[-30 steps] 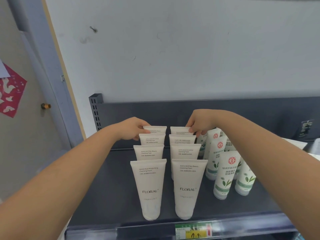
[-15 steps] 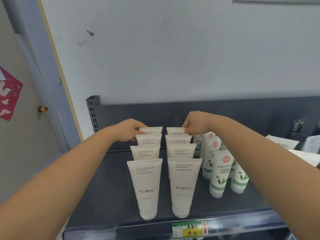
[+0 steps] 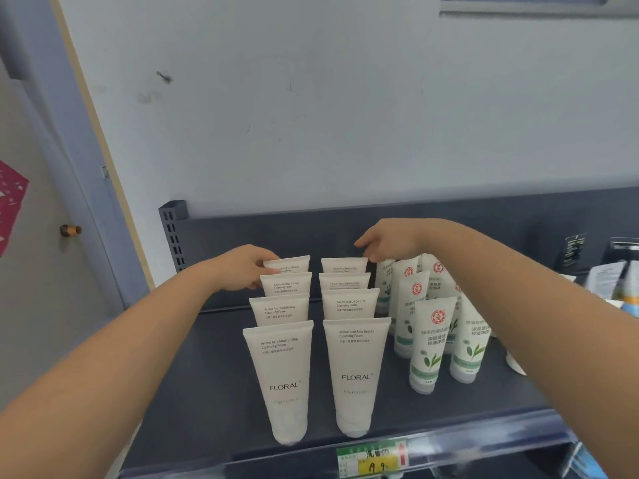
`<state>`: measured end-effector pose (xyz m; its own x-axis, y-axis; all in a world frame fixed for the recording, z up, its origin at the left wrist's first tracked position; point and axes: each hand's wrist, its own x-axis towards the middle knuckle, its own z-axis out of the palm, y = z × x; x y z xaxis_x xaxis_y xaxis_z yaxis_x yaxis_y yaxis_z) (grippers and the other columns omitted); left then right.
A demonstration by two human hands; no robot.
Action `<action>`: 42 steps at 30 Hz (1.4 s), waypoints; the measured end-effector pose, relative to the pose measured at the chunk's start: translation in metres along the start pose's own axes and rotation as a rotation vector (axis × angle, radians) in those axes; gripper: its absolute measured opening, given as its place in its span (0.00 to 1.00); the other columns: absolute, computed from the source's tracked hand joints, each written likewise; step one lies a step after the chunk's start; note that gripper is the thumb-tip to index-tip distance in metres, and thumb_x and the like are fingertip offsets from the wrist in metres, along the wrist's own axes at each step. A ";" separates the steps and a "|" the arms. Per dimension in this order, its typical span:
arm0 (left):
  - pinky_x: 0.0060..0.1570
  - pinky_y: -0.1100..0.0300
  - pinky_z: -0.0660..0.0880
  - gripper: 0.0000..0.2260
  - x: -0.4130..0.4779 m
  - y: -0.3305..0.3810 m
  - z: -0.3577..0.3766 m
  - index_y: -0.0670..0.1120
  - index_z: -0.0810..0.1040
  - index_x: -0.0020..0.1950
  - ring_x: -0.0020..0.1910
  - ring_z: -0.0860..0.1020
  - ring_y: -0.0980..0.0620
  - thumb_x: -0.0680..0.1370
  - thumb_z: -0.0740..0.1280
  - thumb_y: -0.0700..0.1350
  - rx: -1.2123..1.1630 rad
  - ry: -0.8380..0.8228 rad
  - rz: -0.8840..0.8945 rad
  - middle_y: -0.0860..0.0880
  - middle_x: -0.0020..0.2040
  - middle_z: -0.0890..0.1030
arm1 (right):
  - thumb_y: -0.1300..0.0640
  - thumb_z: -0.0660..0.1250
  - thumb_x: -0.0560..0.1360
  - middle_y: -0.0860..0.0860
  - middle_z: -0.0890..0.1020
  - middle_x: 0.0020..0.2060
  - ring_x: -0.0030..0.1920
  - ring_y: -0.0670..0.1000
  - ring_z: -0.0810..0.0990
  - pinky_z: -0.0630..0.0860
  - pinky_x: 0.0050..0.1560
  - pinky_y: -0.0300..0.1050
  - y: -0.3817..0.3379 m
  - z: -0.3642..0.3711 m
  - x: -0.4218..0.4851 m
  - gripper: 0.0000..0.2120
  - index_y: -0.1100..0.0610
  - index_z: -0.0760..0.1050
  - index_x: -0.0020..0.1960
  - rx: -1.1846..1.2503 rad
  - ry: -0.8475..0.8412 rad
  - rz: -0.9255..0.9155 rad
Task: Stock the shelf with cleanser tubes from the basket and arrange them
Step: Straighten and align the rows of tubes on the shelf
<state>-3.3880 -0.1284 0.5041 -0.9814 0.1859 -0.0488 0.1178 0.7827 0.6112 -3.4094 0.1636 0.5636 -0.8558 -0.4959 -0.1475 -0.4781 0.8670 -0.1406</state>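
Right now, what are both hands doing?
Left hand: pinching the back-left tube.
Right hand: open, holding nothing.

on the shelf (image 3: 207,392) two files of floral tubes (image 3: 287,375) run back, other tubes (image 3: 427,344) clustered just right.

Yellow price tag (image 3: 375,461), red paper cutout (image 3: 10,205), scuffed wall (image 3: 345,115).

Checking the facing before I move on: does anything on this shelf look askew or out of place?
Nothing spilled or damaged. The FLORAL tubes stand in two straight columns, though labels mix: Moisturizing tube in front, Skin Beauty and Oil Control behind. The green-tea tubes right of them cluster unevenly.
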 end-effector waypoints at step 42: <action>0.55 0.62 0.72 0.16 -0.032 0.222 0.101 0.57 0.78 0.63 0.55 0.77 0.61 0.76 0.68 0.57 0.454 0.047 0.168 0.59 0.59 0.79 | 0.49 0.64 0.79 0.43 0.80 0.60 0.57 0.44 0.78 0.69 0.50 0.34 0.126 0.010 -0.137 0.17 0.48 0.74 0.67 -0.010 0.103 -0.043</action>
<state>-3.3155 0.0990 0.5616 -0.9478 0.3126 0.0630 0.3189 0.9263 0.2008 -3.3507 0.3399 0.5563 -0.8502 -0.5250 -0.0404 -0.5159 0.8459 -0.1352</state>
